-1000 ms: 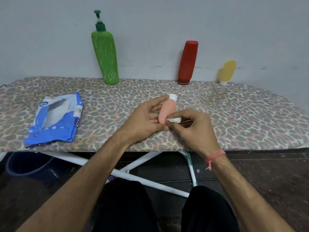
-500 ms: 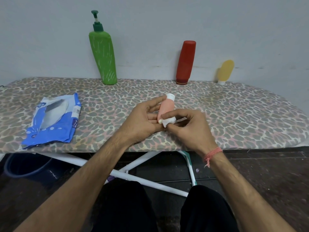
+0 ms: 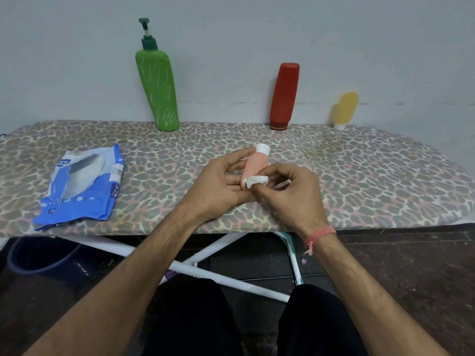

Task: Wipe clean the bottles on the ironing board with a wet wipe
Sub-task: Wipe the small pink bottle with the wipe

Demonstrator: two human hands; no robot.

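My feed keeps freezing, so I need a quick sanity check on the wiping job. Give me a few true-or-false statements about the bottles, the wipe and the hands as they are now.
1. The left hand holds the pink bottle. True.
2. The right hand pinches a white wet wipe against the pink bottle. True.
3. The green pump bottle lies flat on the ironing board. False: it stands at the board's far edge by the wall.
4. The blue wipes packet lies right of the hands. False: it lies to their left.
5. The red bottle stands between the green pump bottle and the yellow bottle. True.
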